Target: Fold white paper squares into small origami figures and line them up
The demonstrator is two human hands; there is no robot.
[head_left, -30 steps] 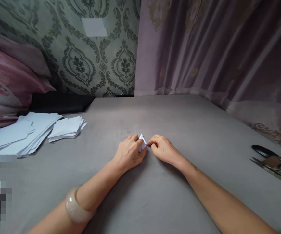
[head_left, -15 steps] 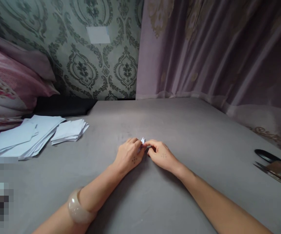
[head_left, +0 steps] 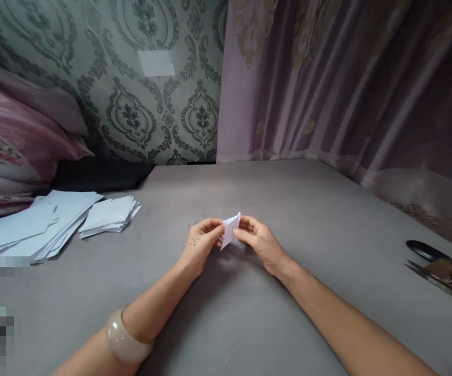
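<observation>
A small folded piece of white paper (head_left: 231, 230) is held between my two hands, tilted and a little above the grey table (head_left: 280, 324). My left hand (head_left: 204, 241) pinches its left edge between thumb and fingers. On the opposite side, my right hand (head_left: 257, 237) grips the right edge, thumb in front and fingers behind. The paper's top edges stand slightly apart, so it shows as more than one layer. Fingers behind the paper are partly hidden.
At left lie a stack of large white sheets (head_left: 72, 209) and a smaller paper pile (head_left: 108, 215). A black folded item (head_left: 100, 175) is behind them. Pointed metal tools (head_left: 437, 279) and a black-handled object (head_left: 425, 250) rest at the right edge. Curtains (head_left: 288, 94) border the table.
Both hands have turned and lifted the paper from the tabletop. More of its white face now shows, where before it was mostly covered by fingers.
</observation>
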